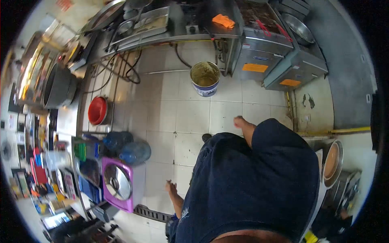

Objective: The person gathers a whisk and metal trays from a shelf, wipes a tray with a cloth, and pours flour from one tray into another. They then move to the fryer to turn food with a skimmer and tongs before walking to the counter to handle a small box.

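Note:
My left hand [171,187] hangs low at my left side over the tiled floor. Its fingers look loosely apart, and I see nothing in them. My right hand [239,122] is held in front of my dark shirt [251,182], fingers curled in, with no object showing. A bucket [205,79] with a white and blue outside and a greenish-brown smeared inside stands on the floor ahead, apart from both hands. To the left of my left hand is a pink-edged stand [130,172] bearing a round metal lid [118,182].
Metal fryer cabinets [259,60] and a steel counter [198,32] with an orange cloth [223,21] line the far side. Left are large blue water bottles [135,152] and a red basin [97,110]. A floor drain grate [152,213] lies lower left; a round pan [332,163] is right.

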Action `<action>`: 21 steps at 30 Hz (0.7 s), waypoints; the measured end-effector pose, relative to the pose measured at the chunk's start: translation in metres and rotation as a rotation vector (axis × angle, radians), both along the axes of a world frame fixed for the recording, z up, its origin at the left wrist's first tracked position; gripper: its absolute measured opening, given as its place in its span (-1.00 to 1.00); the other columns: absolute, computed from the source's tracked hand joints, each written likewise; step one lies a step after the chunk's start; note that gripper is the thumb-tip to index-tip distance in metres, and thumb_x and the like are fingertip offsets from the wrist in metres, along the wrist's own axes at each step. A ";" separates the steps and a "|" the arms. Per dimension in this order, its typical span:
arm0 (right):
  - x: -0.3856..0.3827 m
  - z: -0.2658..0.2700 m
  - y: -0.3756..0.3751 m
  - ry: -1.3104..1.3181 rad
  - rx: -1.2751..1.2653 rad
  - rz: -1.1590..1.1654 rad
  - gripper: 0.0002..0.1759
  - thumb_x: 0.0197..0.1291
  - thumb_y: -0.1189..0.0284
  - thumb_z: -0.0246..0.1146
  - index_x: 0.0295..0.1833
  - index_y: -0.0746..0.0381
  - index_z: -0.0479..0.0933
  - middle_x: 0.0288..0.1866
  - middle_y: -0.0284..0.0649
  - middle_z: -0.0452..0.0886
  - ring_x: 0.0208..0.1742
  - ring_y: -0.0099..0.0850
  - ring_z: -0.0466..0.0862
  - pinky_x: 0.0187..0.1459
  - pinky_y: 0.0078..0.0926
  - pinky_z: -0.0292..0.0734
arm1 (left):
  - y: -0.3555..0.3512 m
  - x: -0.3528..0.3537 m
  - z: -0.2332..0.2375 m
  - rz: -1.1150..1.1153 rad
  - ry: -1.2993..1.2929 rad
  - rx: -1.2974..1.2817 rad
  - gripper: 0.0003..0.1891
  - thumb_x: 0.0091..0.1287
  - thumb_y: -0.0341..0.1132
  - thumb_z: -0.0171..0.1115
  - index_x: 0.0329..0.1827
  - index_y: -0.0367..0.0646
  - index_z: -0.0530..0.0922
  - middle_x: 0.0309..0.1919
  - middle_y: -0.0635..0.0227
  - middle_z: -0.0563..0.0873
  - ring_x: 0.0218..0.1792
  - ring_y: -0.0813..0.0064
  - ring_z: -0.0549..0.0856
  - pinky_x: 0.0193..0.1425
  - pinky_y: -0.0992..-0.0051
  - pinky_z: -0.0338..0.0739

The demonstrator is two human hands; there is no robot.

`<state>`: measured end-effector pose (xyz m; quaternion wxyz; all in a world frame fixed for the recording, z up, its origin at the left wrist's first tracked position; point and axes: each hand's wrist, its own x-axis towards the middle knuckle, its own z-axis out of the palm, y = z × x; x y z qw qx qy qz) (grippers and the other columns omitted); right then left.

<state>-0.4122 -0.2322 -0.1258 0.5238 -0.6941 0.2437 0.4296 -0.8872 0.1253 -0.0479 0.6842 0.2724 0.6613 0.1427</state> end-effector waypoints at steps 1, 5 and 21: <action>-0.009 0.014 -0.006 0.059 -0.130 0.092 -0.91 -0.09 0.46 0.06 -0.57 0.21 0.36 -0.61 -0.26 0.40 -0.56 -0.46 0.45 -0.61 -0.47 0.41 | 0.022 0.040 -0.007 -0.199 -0.035 0.094 -0.76 0.13 -0.23 0.08 -0.20 -0.14 0.41 -0.62 0.42 0.38 -0.66 0.59 0.36 -0.50 0.56 0.43; -0.008 0.078 0.020 0.159 -0.266 0.182 -0.88 -0.16 0.45 0.10 -0.53 0.30 0.41 -0.47 -0.17 0.50 -0.44 -0.40 0.51 -0.51 -0.41 0.43 | 0.058 0.201 -0.009 -0.624 -0.127 0.300 -0.69 0.15 -0.24 0.01 -0.05 -0.11 0.32 -0.50 0.40 0.44 -0.48 0.54 0.45 -0.36 0.47 0.45; 0.565 0.219 0.184 -1.422 -0.995 -0.196 -0.54 -0.11 0.29 0.13 -0.01 0.12 0.31 0.09 -0.09 0.24 0.08 -0.20 0.27 0.01 -0.24 0.21 | 0.213 0.432 -0.045 -1.036 0.073 -0.198 -0.75 0.16 -0.19 -0.03 -0.25 -0.17 0.46 -0.51 0.35 0.49 -0.55 0.47 0.46 -0.55 0.50 0.40</action>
